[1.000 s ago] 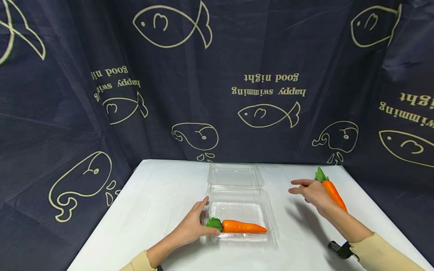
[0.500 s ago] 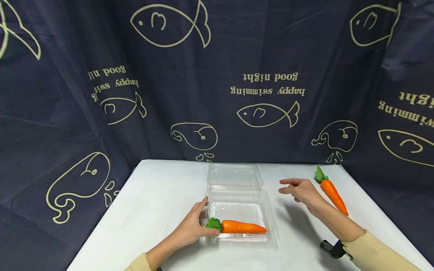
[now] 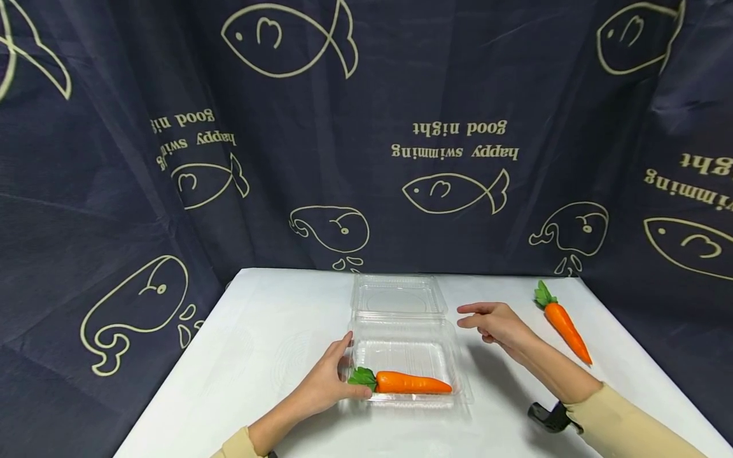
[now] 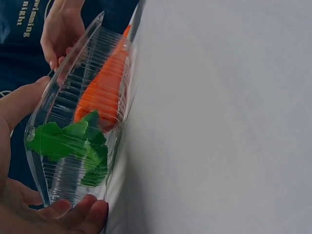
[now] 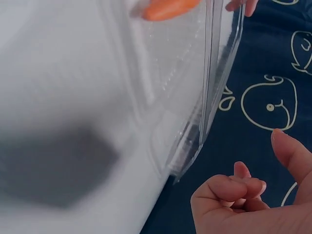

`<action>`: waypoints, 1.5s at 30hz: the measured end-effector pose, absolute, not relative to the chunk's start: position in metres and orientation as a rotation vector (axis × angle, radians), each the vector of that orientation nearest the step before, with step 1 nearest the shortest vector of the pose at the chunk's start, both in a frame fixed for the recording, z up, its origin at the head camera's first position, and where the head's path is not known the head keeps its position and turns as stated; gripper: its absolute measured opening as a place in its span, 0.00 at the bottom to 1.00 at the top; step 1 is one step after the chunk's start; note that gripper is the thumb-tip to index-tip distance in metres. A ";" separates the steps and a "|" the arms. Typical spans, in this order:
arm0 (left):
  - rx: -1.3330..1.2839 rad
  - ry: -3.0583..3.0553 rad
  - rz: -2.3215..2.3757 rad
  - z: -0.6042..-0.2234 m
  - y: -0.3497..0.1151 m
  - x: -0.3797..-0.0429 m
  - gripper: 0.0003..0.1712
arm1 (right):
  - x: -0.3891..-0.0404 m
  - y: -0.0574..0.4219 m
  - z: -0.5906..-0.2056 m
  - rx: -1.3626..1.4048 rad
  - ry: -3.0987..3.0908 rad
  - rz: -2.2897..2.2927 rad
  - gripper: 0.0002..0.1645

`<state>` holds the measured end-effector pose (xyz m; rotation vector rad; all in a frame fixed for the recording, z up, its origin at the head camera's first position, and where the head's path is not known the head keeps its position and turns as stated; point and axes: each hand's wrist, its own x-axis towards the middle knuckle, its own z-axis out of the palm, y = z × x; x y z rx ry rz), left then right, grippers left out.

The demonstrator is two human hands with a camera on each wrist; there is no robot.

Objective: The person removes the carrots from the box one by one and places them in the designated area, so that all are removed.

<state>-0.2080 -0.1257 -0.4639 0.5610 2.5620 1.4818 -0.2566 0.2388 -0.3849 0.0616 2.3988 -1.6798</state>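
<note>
Carrot (image 3: 413,383) inside clear box (image 3: 409,351), leaves (image 3: 363,376) just beside left hand (image 3: 328,381), thumb and fingers gripping the box's near left corner. Folded-back lid (image 3: 399,298) beyond left hand. Right hand (image 3: 497,324) above white tabletop (image 3: 258,337), right of the box, thumb and forefinger apart, other fingers curled. Second carrot (image 3: 568,333) on tabletop, right of that hand, green end pointing away.

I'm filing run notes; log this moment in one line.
left hand: holds clear container at left | right hand: empty, right of container | lid: open | near carrot: in container | far carrot: on table, right
</note>
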 end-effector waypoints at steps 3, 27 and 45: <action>0.565 2.565 1.481 -0.464 -0.126 -0.208 0.68 | -0.257 0.233 -0.386 0.029 2.352 -1.707 0.32; 0.568 2.566 1.483 -0.464 -0.126 -0.208 0.69 | -0.254 0.192 -0.398 -0.170 2.179 -1.686 0.31; 0.566 2.570 1.477 -0.464 -0.126 -0.208 0.68 | -0.254 0.163 -0.416 -0.214 2.115 -1.634 0.32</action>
